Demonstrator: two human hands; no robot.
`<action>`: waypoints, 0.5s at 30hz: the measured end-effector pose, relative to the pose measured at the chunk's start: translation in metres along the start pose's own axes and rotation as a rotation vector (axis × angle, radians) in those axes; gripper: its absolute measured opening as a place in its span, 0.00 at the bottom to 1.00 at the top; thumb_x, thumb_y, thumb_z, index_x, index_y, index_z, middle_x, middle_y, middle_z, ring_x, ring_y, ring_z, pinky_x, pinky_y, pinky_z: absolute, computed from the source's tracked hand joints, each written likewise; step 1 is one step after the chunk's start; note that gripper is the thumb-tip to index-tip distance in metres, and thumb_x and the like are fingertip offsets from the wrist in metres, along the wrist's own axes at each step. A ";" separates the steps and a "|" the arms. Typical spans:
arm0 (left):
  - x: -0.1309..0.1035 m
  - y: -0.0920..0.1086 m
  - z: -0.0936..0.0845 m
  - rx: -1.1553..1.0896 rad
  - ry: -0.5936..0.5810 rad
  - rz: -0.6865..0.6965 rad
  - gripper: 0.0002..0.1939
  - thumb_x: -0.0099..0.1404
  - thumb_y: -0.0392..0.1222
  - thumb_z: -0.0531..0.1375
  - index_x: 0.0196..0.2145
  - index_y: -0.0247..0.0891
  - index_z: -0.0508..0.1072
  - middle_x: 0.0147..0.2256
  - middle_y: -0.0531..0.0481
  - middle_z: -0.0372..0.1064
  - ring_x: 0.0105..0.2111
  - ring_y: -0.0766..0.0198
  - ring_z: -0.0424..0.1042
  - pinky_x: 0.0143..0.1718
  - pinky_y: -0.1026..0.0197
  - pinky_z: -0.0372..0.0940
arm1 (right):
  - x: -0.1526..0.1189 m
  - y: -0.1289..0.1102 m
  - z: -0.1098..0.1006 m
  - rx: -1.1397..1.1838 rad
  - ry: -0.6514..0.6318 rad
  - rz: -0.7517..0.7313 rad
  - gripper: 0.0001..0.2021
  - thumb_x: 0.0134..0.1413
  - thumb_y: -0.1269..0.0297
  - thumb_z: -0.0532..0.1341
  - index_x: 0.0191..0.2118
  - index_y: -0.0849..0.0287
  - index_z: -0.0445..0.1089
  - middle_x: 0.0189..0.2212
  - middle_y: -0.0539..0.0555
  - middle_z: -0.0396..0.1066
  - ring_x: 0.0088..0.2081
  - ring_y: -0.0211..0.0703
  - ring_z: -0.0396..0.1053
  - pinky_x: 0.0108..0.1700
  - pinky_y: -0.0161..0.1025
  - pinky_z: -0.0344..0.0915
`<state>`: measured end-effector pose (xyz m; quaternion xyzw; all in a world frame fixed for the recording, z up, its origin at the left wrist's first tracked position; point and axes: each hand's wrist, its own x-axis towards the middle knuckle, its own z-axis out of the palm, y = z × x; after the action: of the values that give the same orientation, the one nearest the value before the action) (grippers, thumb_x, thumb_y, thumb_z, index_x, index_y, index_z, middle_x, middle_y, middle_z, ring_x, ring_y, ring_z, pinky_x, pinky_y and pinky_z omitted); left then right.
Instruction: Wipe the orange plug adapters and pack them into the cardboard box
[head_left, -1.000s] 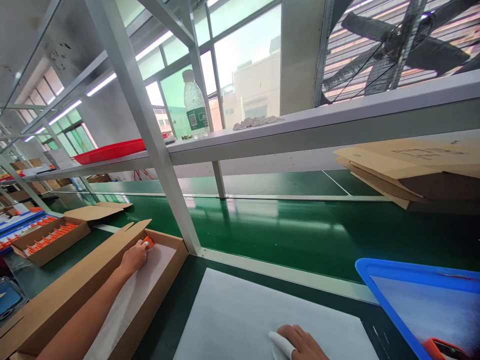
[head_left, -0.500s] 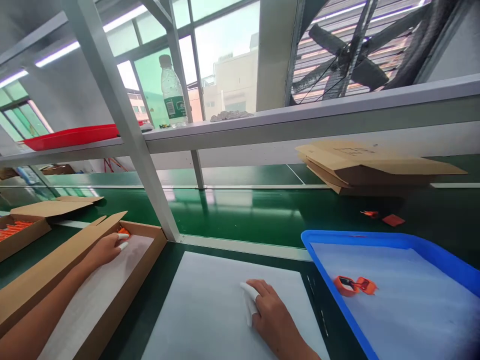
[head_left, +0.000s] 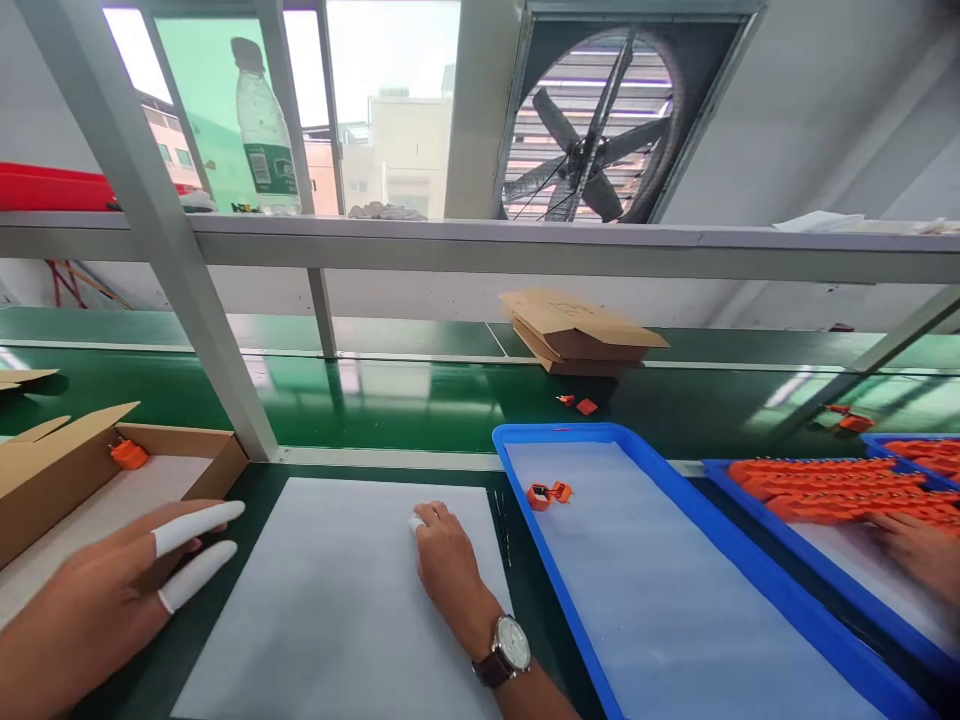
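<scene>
My left hand [head_left: 139, 590], with white finger cots on two fingers, is held over the near edge of an open cardboard box [head_left: 225, 465]. Its fingers are apart and nothing is in them. Past the fingertips, a small orange plastic part [head_left: 129, 454] lies at the far end of the box. My right hand [head_left: 450, 555] rests on a white sheet [head_left: 322, 590], its fingers curled under and partly hidden; no object shows in it. To its right, two joined orange pieces [head_left: 549, 495], one with a dark opening, lie in a blue tray [head_left: 637, 640] lined with white.
Another person's hand [head_left: 919, 550] touches rows of orange parts [head_left: 840, 487] in a second blue tray [head_left: 817, 580] at right. Folded cardboard [head_left: 577, 335] and small orange bits [head_left: 585, 406] lie on the green surface beyond. A metal post [head_left: 172, 270] and shelf rail [head_left: 480, 248] cross in front.
My left hand has drawn back from the far end of the box, leaving an orange part there. My right hand's fingers have curled in. The view has turned right, showing the second tray.
</scene>
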<state>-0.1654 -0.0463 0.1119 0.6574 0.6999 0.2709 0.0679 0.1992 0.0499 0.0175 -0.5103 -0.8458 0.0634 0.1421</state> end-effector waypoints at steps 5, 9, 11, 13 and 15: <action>0.000 0.070 0.057 -0.087 -0.368 0.281 0.19 0.67 0.57 0.58 0.54 0.61 0.75 0.56 0.55 0.73 0.53 0.49 0.74 0.55 0.51 0.72 | -0.008 0.013 -0.039 -0.048 0.044 0.058 0.23 0.47 0.87 0.53 0.45 0.64 0.77 0.59 0.63 0.70 0.62 0.58 0.63 0.60 0.54 0.65; 0.013 0.107 0.094 -0.156 -0.485 0.424 0.17 0.69 0.49 0.58 0.55 0.59 0.74 0.55 0.52 0.73 0.52 0.50 0.73 0.53 0.49 0.72 | -0.029 0.019 -0.079 -0.057 0.129 0.115 0.27 0.42 0.87 0.52 0.49 0.67 0.75 0.63 0.63 0.65 0.66 0.57 0.58 0.65 0.52 0.61; 0.019 0.118 0.113 -0.183 -0.545 0.521 0.17 0.68 0.44 0.58 0.54 0.56 0.74 0.55 0.50 0.73 0.54 0.50 0.71 0.53 0.48 0.71 | -0.041 0.026 -0.097 -0.079 0.137 0.151 0.24 0.41 0.86 0.53 0.43 0.67 0.77 0.63 0.65 0.65 0.67 0.59 0.57 0.66 0.54 0.60; 0.023 0.127 0.136 -0.197 -0.585 0.593 0.16 0.66 0.39 0.58 0.50 0.50 0.76 0.55 0.48 0.73 0.55 0.49 0.70 0.55 0.47 0.70 | -0.054 0.037 -0.113 -0.101 0.150 0.183 0.23 0.43 0.85 0.53 0.43 0.65 0.77 0.62 0.64 0.66 0.66 0.60 0.59 0.66 0.56 0.60; 0.024 0.135 0.158 -0.200 -0.609 0.643 0.13 0.63 0.35 0.59 0.43 0.45 0.78 0.56 0.45 0.71 0.57 0.47 0.69 0.57 0.45 0.69 | -0.065 0.049 -0.127 -0.119 0.183 0.201 0.25 0.47 0.84 0.53 0.49 0.63 0.76 0.60 0.64 0.68 0.64 0.59 0.62 0.64 0.58 0.62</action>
<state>0.0219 0.0214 0.0479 0.8813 0.3789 0.1388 0.2461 0.3075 0.0106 0.1144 -0.6036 -0.7762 -0.0197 0.1810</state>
